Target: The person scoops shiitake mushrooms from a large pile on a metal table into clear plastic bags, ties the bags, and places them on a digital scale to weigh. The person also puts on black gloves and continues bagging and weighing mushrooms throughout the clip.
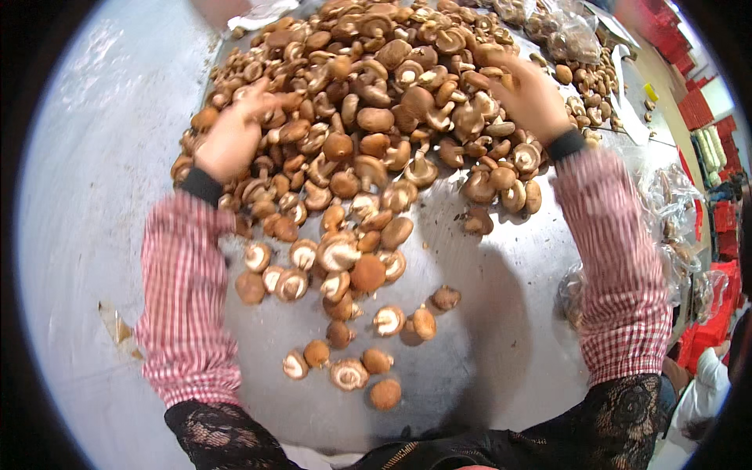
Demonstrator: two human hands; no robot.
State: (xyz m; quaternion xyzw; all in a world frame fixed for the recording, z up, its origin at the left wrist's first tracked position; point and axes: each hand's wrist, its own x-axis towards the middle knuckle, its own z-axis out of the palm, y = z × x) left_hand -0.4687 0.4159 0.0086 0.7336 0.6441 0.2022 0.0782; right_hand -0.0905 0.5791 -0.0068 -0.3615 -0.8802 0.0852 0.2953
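Observation:
A large heap of brown shiitake mushrooms [376,120] covers the far part of a metal table [470,376]. My left hand [232,135] is over the heap's left side, its fingers pointing inward among the caps. On the right side, my right hand [526,94] reaches into the heap with its fingers bent by some mushrooms. Both hands are blurred, and their fingertips blend with the mushrooms, so any grip is unclear. Nearer to me, looser mushrooms [349,374] lie scattered, some with pale gills and stems up.
Beyond my right arm are clear plastic bags [573,38] of mushrooms, a smaller mushroom pile [587,88] and a white plastic strip [628,100]. Red crates [696,108] stand at the far right. A person in a white top [702,393] is at lower right. Another person's arm [220,9] shows at the top.

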